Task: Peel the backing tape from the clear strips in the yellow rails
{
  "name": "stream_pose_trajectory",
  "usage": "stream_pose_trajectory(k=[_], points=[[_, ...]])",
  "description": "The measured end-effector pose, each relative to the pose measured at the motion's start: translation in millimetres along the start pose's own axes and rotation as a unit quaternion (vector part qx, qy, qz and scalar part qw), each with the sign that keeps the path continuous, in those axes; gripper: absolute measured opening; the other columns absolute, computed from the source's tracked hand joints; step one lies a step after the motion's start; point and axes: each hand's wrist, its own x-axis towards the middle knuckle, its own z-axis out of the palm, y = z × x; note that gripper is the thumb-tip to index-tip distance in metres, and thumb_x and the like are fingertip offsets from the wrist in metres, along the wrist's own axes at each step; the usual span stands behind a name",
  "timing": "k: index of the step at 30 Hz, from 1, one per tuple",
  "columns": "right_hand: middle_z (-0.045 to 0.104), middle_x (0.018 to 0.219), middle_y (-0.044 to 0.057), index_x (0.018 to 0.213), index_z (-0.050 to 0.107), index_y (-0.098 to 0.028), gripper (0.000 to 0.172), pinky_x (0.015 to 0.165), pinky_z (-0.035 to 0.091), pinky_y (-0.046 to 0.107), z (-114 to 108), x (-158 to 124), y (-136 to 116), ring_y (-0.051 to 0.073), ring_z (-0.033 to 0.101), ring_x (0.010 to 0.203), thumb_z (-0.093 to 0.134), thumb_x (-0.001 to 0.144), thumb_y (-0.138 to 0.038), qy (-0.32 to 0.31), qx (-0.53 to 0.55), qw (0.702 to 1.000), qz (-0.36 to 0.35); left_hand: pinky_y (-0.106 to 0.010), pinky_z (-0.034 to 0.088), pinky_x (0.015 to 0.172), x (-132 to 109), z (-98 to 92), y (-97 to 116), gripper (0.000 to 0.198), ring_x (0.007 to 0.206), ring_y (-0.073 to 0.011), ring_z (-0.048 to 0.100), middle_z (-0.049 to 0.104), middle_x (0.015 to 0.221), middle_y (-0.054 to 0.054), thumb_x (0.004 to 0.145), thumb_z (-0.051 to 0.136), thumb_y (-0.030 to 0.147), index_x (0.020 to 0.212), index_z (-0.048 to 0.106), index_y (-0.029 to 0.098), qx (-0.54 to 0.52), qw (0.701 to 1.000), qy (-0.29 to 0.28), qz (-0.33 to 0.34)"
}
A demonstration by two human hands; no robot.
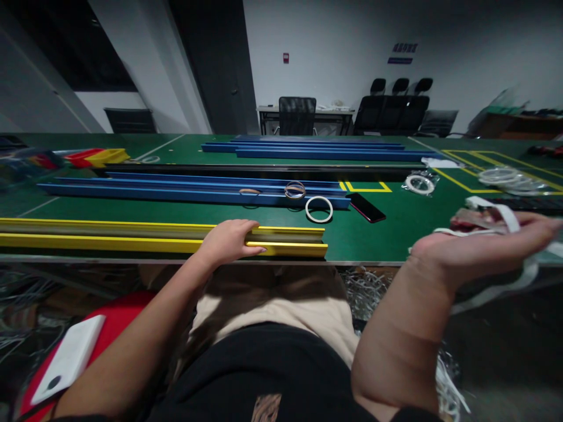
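My left hand (229, 241) is wrapped over a long yellow channel rail (285, 249) near its right end. The rail lies along the front edge of the green table. Off the table's front at the right, my right hand (488, 246) is raised and turned palm up, with a white strip (512, 217) looped through it and hanging below. A reddish, partly shiny object (468, 220) also sits in that palm; its kind is not clear. Beyond the yellow rail lie a white tape roll (319, 209), a thin brownish ring (294, 189) and blue channel rails (185, 193).
A phone (367, 207) lies right of the blue rails. Farther back are a bagged white roll (419, 184), a long black rail (264, 171) and more blue rails (334, 154). Yellow and red bins (105, 156) stand at left. White scraps (369, 290) litter the floor.
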Motion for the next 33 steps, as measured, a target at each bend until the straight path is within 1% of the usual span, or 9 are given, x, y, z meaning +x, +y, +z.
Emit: stream_pose_trajectory(k=[7,17,20,23,26,28,29,31,33], points=[[0.056,0.073,0.0,0.094,0.062,-0.023,0.04,0.059,0.038,0.03,12,-10,-2,0.016,0.052,0.067,0.05,0.092,-0.061,-0.013,-0.006,1.0,0.007,-0.04,0.049,0.091,1,1.5,-1,0.07,0.111,-0.0316,0.066,0.071,0.124,-0.01,0.082,0.056,0.072,0.13,0.061,0.021,0.01,1.0,0.005,0.014],[0.065,0.069,0.0,0.079,0.062,-0.022,0.01,0.055,0.04,0.027,74,-6,16,0.014,0.056,0.06,0.07,0.083,-0.027,-0.213,-0.104,0.97,-0.059,-0.038,0.049,0.089,0,1.3,-1,0.069,0.109,-0.0304,0.067,0.072,0.122,-0.009,0.082,0.057,0.071,0.13,0.061,0.022,0.012,1.0,0.009,0.011],[0.064,0.068,0.0,0.08,0.067,-0.022,0.015,0.052,0.047,0.026,66,-6,8,0.014,0.059,0.062,0.067,0.087,-0.035,-0.119,0.011,0.983,-0.14,-0.038,0.049,0.09,0,0.3,0,0.068,0.109,-0.0302,0.067,0.072,0.121,-0.01,0.082,0.057,0.071,0.129,0.061,0.022,0.013,1.0,0.006,0.008],[0.069,0.1,0.008,0.11,0.069,-0.025,0.047,0.071,0.058,0.036,40,-4,1,0.021,0.067,0.103,0.035,0.101,-0.056,0.069,0.112,0.976,-0.176,-0.038,0.049,0.091,0,0.0,1,0.068,0.11,-0.03,0.066,0.071,0.122,-0.009,0.083,0.057,0.07,0.13,0.06,0.022,0.013,1.0,0.006,0.008],[0.051,0.145,0.007,0.141,0.05,-0.04,0.057,0.093,0.052,0.051,27,0,2,0.027,0.042,0.144,0.029,0.097,-0.069,0.202,0.233,0.929,-0.204,-0.038,0.048,0.092,0,0.0,1,0.067,0.11,-0.0302,0.066,0.071,0.122,-0.009,0.082,0.059,0.069,0.13,0.06,0.022,0.009,1.0,0.008,0.012],[0.036,0.159,0.006,0.151,0.034,-0.042,0.071,0.099,0.047,0.054,35,2,4,0.031,0.032,0.149,0.045,0.089,-0.075,0.168,0.272,0.927,-0.197,-0.038,0.049,0.091,1,-0.1,1,0.067,0.109,-0.0303,0.067,0.072,0.121,-0.01,0.081,0.06,0.068,0.13,0.061,0.022,0.005,1.0,0.008,0.014],[0.037,0.158,0.008,0.152,0.034,-0.039,0.079,0.099,0.048,0.053,42,3,4,0.033,0.037,0.147,0.052,0.085,-0.076,0.115,0.268,0.94,-0.179,-0.039,0.049,0.091,1,-0.3,1,0.067,0.109,-0.0304,0.067,0.072,0.12,-0.01,0.081,0.06,0.068,0.13,0.061,0.022,0.004,1.0,0.008,0.014],[0.057,0.14,0.012,0.141,0.051,-0.031,0.073,0.089,0.052,0.046,57,4,4,0.032,0.057,0.126,0.057,0.082,-0.075,-0.003,0.225,0.967,-0.12,-0.039,0.049,0.091,0,-0.6,1,0.067,0.108,-0.0303,0.067,0.072,0.119,-0.01,0.082,0.06,0.068,0.129,0.061,0.022,0.006,1.0,0.008,0.014],[0.07,0.103,0.009,0.11,0.068,-0.023,0.057,0.074,0.052,0.035,69,4,4,0.024,0.066,0.094,0.051,0.087,-0.073,-0.099,0.15,0.982,-0.05,-0.038,0.049,0.091,0,-0.9,1,0.066,0.109,-0.0299,0.067,0.072,0.119,-0.009,0.082,0.059,0.069,0.129,0.061,0.022,0.013,1.0,0.007,0.014]])
